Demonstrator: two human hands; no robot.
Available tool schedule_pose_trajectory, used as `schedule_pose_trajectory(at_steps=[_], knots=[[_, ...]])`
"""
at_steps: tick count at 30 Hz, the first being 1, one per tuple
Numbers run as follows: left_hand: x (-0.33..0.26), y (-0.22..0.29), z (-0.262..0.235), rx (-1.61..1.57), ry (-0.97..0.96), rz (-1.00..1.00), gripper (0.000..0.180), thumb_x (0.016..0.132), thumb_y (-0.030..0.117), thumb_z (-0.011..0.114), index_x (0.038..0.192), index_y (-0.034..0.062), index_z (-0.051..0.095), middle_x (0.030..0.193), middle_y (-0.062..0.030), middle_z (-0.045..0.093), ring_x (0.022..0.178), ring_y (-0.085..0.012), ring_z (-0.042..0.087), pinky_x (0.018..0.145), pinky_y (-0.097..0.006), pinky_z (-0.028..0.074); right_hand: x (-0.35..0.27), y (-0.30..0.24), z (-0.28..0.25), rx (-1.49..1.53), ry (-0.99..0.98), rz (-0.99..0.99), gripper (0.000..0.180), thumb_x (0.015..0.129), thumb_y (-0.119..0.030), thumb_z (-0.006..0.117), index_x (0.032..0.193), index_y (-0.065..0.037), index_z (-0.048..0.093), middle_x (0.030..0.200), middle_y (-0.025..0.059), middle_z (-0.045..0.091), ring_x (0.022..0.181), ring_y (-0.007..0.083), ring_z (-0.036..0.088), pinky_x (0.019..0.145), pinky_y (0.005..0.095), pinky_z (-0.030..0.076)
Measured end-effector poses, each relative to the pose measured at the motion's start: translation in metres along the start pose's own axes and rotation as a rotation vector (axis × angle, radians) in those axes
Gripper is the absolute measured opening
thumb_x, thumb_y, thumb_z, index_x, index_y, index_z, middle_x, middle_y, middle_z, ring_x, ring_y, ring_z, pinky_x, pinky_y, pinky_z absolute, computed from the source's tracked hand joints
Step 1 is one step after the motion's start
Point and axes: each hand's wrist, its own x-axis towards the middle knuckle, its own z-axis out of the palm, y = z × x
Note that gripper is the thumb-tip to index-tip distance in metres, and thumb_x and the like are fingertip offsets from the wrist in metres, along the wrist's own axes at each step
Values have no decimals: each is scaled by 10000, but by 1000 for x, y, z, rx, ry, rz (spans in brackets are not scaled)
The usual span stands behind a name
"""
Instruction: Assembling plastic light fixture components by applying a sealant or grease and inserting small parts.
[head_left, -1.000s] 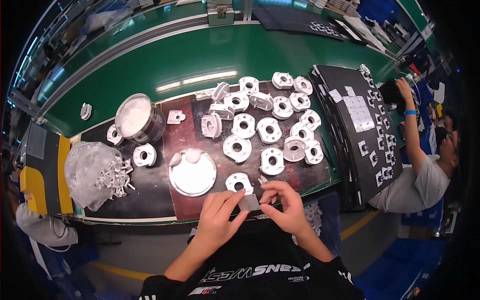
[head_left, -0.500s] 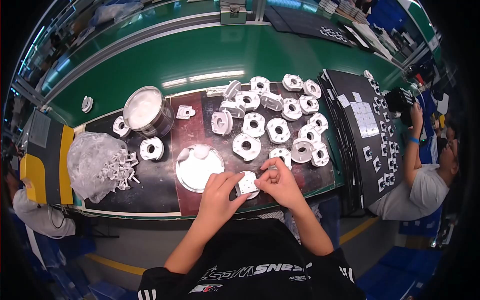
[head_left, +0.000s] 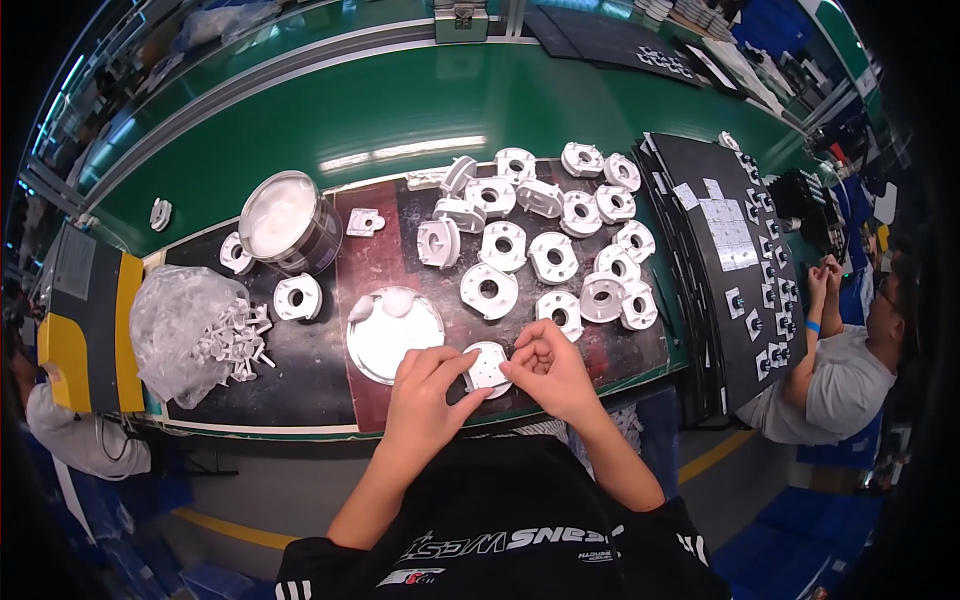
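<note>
1. Clear plastic bag (head_left: pixel 185 325) lies at the left of the worktop (head_left: pixel 420 110), crumpled, its mouth toward the centre; small white plastic pegs (head_left: pixel 235 340) spill from it onto the dark mat (head_left: pixel 300 370).
2. Yellow-and-black flat package (head_left: pixel 85 320) sits at the far left edge, just beside the bag; a pale rectangular label sits on its black part, print too small to read.
3. Round metal tin (head_left: pixel 285 222) with a whitish content stands behind the bag, near the back of the mat. A round shiny lid (head_left: pixel 392 335) lies flat in front of it, with two pale dabs on its upper part.
4. Black tray stack (head_left: pixel 725 260) lies at the right, carrying small white square labels and small parts in rows.
5. White ring-shaped plastic parts (head_left: pixel 545 225) are spread over the mat's right half, some lying flat, some tilted on edge.
6. White plastic part (head_left: pixel 487 368) in hand: flat, roughly round disc with small holes or bosses; finer detail is possibly hidden by the fingers. It sits at the front edge of the mat, just right of the lid.
7. Left hand (head_left: pixel 425 385): fingertips pinching the part's left edge.
8. Right hand (head_left: pixel 548 365): fingers curled, gripping the part's right edge.
9. Another person (head_left: pixel 845 370) sits at the right, both hands at the tray stack's edge.
</note>
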Motion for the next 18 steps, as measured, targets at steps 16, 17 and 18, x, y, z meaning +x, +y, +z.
schedule_pose_trajectory(at_steps=[16,17,18], knots=[[-18,-3,2,195,22,35,596,689,280,908,1233,130,719,1017,-23,587,907,-235,534,803,-375,423,-11,5,3,-24,33,-27,198,892,-43,775,1011,-26,618,818,-31,647,685,-12,507,584,172,396],[-21,-4,4,207,78,36,620,686,287,910,1253,137,709,1034,-21,591,916,-233,535,806,-377,421,-11,0,4,-79,30,-40,210,886,-37,782,1014,-28,616,834,-38,639,681,-22,494,579,158,377],[-23,-4,5,205,75,32,620,686,287,910,1253,137,709,1034,-21,591,916,-233,535,806,-377,421,-11,-3,4,-134,27,-53,222,880,-30,790,1016,-31,615,850,-44,632,676,-32,482,574,144,358]])
